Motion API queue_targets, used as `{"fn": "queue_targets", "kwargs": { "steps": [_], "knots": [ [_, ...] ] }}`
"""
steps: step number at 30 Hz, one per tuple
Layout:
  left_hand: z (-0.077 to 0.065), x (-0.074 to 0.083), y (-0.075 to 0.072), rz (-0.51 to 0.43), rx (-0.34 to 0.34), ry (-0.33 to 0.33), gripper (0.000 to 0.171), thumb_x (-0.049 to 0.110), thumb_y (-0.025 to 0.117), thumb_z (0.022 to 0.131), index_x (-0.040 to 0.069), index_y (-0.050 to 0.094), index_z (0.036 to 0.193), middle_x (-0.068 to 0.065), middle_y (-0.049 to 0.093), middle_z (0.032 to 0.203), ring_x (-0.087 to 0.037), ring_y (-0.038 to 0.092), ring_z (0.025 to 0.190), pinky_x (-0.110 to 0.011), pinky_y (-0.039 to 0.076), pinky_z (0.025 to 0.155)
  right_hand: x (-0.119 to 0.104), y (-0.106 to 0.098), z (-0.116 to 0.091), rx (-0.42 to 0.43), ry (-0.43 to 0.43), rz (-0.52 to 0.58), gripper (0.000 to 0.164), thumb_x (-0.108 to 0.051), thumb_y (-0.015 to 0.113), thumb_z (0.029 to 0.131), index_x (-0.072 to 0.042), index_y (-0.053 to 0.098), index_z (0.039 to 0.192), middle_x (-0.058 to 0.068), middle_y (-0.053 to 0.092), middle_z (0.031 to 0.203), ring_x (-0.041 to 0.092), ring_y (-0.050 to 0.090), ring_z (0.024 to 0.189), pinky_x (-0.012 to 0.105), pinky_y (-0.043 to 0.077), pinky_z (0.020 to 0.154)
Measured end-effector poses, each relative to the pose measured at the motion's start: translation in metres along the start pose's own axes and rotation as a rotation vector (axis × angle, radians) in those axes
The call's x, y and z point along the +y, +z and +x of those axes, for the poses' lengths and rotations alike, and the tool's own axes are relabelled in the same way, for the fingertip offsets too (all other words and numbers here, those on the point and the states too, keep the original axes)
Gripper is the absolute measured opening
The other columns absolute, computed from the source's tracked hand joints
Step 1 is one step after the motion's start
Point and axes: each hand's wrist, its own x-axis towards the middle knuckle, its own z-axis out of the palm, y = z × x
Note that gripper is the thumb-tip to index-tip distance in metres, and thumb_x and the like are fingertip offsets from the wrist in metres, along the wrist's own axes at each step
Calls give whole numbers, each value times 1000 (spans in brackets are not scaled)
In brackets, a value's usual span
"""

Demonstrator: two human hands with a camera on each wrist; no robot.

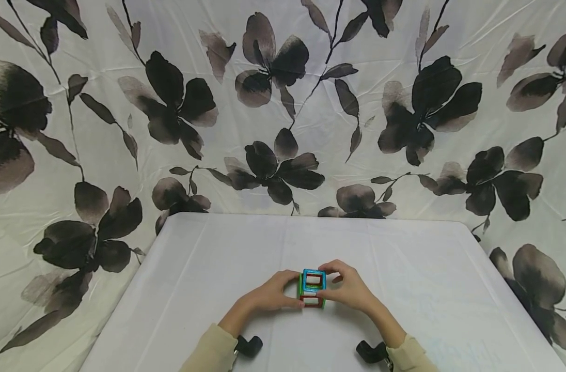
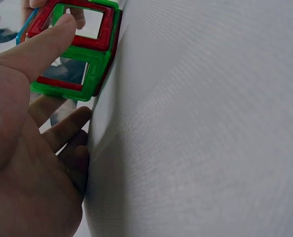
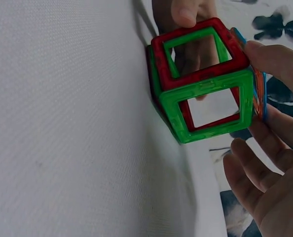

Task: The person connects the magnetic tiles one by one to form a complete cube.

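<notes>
A small cube of magnetic tiles [image 1: 313,305], made of red and green open square frames, sits on the white table. My left hand [image 1: 271,293] grips it from the left, its thumb laid over a red tile [image 2: 106,42] and fingers at the far side. Over the cube's top lies a blue magnetic tile [image 1: 305,281], with an orange edge beside it in the right wrist view. My right hand [image 1: 350,285] pinches this blue tile between thumb and fingers at its right side. The right hand's lower fingers [image 3: 247,165] are loosely bent beside the cube.
The white tabletop [image 1: 194,258] stretches around both hands, its back edge meeting a hanging cloth [image 1: 339,119] with dark flowers. A black wrist-camera mount [image 1: 249,346] sits by the left sleeve and another mount [image 1: 371,352] by the right.
</notes>
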Motion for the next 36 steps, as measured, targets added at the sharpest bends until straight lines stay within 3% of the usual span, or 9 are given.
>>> {"fn": "queue_targets", "kwargs": {
  "steps": [8, 19, 23, 26, 29, 36],
  "knots": [
    [2, 1, 1, 3, 1, 29, 68, 44, 77, 82, 14, 51, 136, 1, 49, 137, -20, 38, 133, -44, 29, 110, 1, 0, -1, -18, 3, 20, 49, -28, 86, 75, -15, 64, 116, -5, 62, 112, 21, 56, 106, 44, 51, 85],
    [3, 0, 2, 3, 1, 12, 70, 45, 77, 81, 16, 50, 138, 2, 48, 138, -20, 36, 134, -45, 28, 110, 4, 1, -3, -21, -9, 22, 48, -28, 84, 77, -13, 63, 118, -1, 62, 113, 21, 57, 105, 44, 51, 83],
    [2, 1, 2, -5, -1, 13, 73, 45, 78, 81, 17, 48, 140, 2, 47, 140, -21, 36, 135, -46, 28, 110, 8, 2, -6, -28, 1, 32, 59, -30, 85, 76, -9, 61, 125, -2, 62, 116, 21, 57, 106, 44, 50, 84],
    [1, 3, 1, -42, 17, 0, 77, 43, 78, 81, 19, 43, 145, 3, 50, 137, -20, 39, 132, -47, 30, 109, 11, 1, -8, -40, 14, 41, 68, -30, 86, 75, -5, 56, 131, -1, 62, 120, 22, 57, 107, 44, 51, 84],
    [-1, 6, -2, -100, 60, -6, 79, 39, 79, 82, 21, 39, 148, 4, 53, 133, -19, 46, 127, -46, 36, 105, 14, 1, -10, -43, 16, 47, 67, -29, 85, 76, -7, 56, 132, 0, 62, 122, 22, 58, 107, 41, 51, 84],
    [-2, 12, -4, -214, 110, 28, 67, 26, 81, 81, 16, 51, 141, 4, 58, 129, -20, 61, 110, -46, 46, 94, 11, 3, -12, -35, -4, 88, 58, -22, 84, 77, -9, 59, 128, 8, 63, 119, 26, 61, 103, 39, 53, 81]
  ]
}}
